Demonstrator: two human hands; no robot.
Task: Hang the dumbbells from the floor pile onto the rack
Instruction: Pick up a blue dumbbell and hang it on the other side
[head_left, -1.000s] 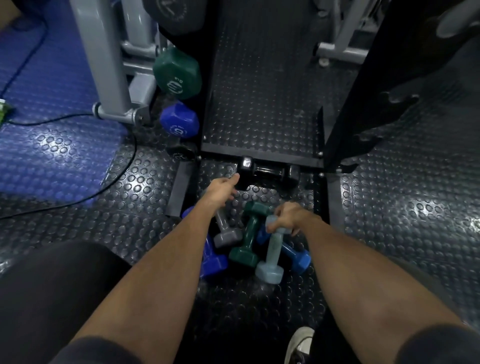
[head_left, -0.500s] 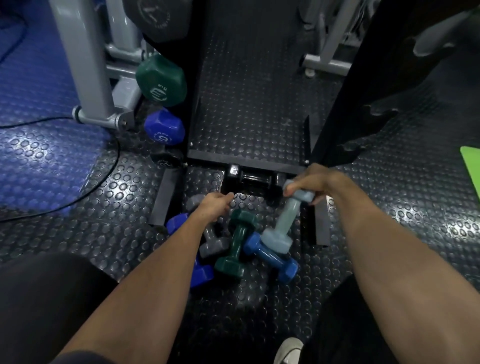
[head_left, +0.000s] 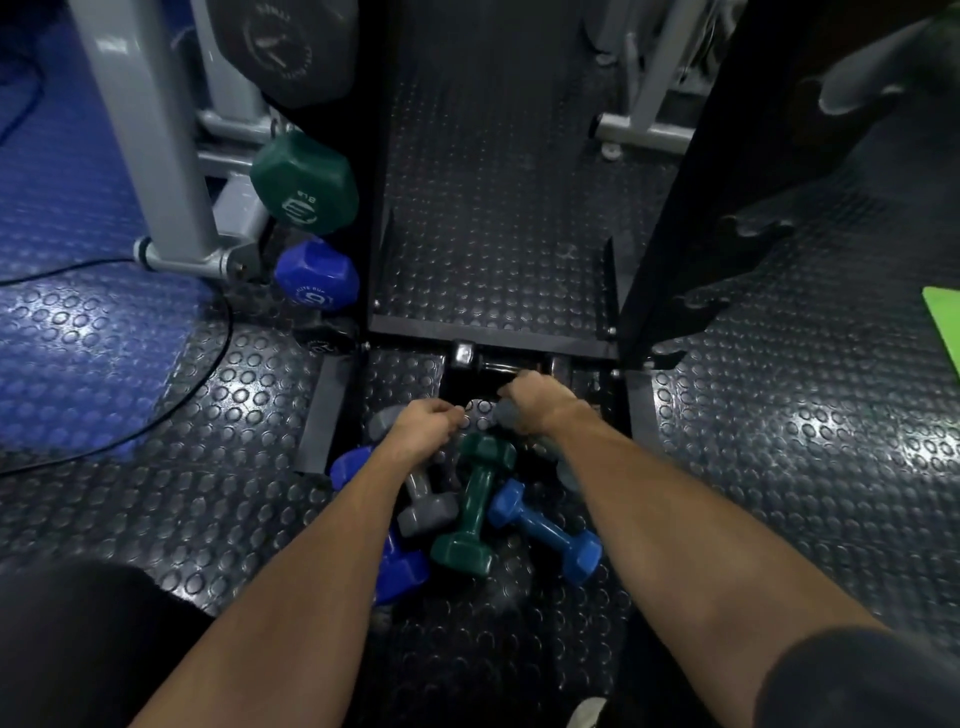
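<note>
The floor pile lies in front of the black rack (head_left: 670, 218): a grey dumbbell (head_left: 427, 515), a dark green dumbbell (head_left: 475, 506), a blue dumbbell (head_left: 545, 530) and a darker blue dumbbell (head_left: 402, 571) partly under my left forearm. My right hand (head_left: 537, 408) grips a pale blue-grey dumbbell (head_left: 567, 470), blurred and mostly hidden by my wrist, low over the pile. My left hand (head_left: 426, 431) hovers over the grey dumbbell's upper end with loosely curled fingers and holds nothing that I can see. A black dumbbell (head_left: 465, 356) lies at the rack's base.
The rack's left upright carries a green dumbbell (head_left: 306, 182), a blue one (head_left: 318, 275) and a large grey one (head_left: 285, 49). Bare hooks (head_left: 753, 234) stick out of the right upright. A grey machine frame (head_left: 145, 156) and a cable (head_left: 156, 415) are on the left.
My right hand has swung the pale dumbbell from the right upright back left and down over the pile. My left hand has stayed over the grey dumbbell.
</note>
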